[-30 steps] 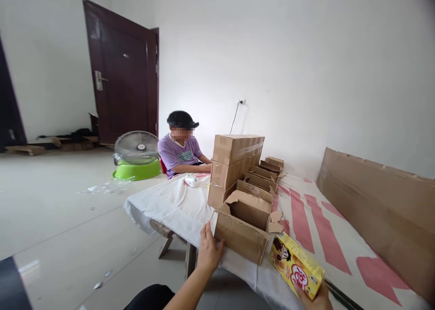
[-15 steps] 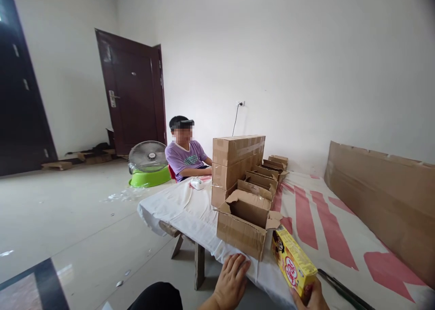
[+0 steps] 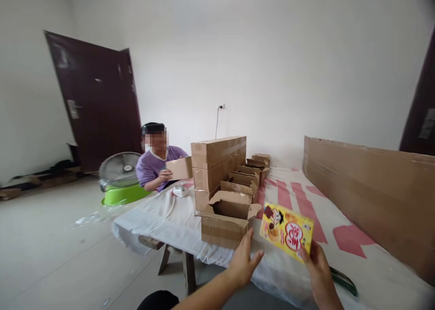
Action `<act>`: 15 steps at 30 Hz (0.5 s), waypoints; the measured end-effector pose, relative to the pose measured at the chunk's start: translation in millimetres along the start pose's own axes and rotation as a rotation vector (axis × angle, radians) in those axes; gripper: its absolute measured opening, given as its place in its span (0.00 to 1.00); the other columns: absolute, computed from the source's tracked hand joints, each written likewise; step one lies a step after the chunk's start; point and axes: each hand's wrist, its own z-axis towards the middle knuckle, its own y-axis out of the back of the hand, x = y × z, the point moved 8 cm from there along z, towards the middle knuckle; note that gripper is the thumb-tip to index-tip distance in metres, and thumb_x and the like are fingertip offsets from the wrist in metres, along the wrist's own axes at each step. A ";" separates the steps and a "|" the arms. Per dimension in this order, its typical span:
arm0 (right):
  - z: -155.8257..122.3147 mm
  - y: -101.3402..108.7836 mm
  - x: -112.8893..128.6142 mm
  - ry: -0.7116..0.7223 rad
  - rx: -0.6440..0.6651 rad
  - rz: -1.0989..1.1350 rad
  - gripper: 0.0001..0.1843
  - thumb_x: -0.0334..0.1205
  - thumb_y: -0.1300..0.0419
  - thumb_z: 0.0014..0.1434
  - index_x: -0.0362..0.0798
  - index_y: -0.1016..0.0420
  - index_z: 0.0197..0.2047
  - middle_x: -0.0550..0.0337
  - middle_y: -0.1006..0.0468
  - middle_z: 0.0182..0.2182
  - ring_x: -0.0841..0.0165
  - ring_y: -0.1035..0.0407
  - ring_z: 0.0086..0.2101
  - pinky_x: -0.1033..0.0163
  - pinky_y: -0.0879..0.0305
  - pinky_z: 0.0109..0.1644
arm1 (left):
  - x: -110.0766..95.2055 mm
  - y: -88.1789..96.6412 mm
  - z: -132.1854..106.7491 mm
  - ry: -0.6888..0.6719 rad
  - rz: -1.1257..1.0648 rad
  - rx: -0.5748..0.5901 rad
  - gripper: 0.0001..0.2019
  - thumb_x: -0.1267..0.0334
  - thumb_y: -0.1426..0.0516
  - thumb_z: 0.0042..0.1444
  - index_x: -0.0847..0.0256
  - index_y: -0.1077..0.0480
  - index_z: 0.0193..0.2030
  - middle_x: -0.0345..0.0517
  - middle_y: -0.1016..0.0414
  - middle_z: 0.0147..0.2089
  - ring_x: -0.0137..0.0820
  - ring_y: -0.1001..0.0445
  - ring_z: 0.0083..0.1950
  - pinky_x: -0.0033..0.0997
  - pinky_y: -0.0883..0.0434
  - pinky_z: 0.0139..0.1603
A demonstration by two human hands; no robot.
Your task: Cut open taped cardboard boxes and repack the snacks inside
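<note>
My right hand [image 3: 319, 271] grips a yellow snack box [image 3: 286, 230] with red lettering and a cartoon figure, held up above the table's near edge. My left hand [image 3: 244, 260] is open with fingers spread, hovering just left of that box and in front of an open brown carton [image 3: 227, 219] on the cloth-covered table [image 3: 170, 219]. Behind this carton stands a row of more open cartons [image 3: 246, 176] and a stack of taped shut cartons [image 3: 215, 165].
A person in a purple shirt [image 3: 154, 165] sits at the table's far left end holding a cardboard piece [image 3: 180, 168]. A fan [image 3: 118, 169] rests on a green basin [image 3: 124, 194] on the floor. A long cardboard sheet [image 3: 367, 192] leans on the right wall. A dark tool [image 3: 343, 280] lies by my right wrist.
My right hand has raised the yellow box and turned its face toward me. My left hand has left the table edge and lifted beside it. The seated person has picked up a cardboard piece.
</note>
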 end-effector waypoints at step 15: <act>77.0 -3.1 56.4 0.021 0.051 0.122 0.29 0.59 0.35 0.49 0.50 0.30 0.48 0.56 0.20 0.45 0.61 0.24 0.41 0.60 0.27 0.38 | -96.1 -55.4 115.5 0.032 -0.546 0.024 0.36 0.43 0.45 0.57 0.57 0.52 0.66 0.59 0.38 0.65 0.43 0.31 0.60 0.39 0.27 0.51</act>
